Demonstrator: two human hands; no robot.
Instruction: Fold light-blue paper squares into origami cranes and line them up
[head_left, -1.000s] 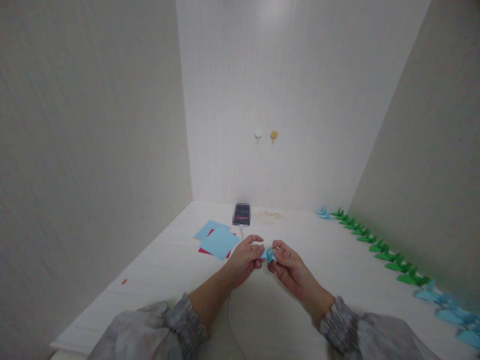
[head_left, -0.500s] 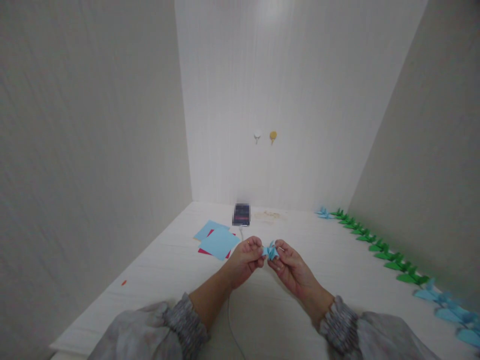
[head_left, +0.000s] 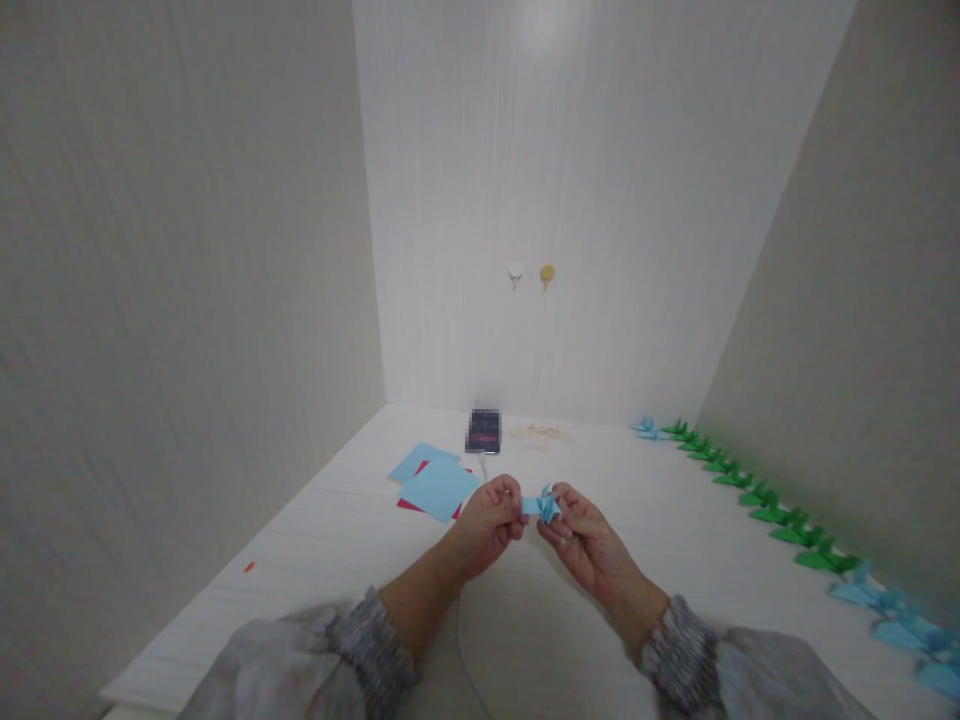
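below the frame's centre, the left hand [head_left: 489,525] and right hand [head_left: 589,540] pinch opposite ends of 1 folded blue paper [head_left: 547,508] over the desk [head_left: 337,530]; 2 hooks [head_left: 547,272] (1 white, 1 yellow) sit higher.

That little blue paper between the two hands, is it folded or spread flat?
Folded: the blue paper shows raised, creased points by the right hand, and a narrow strip reaches the left hand.
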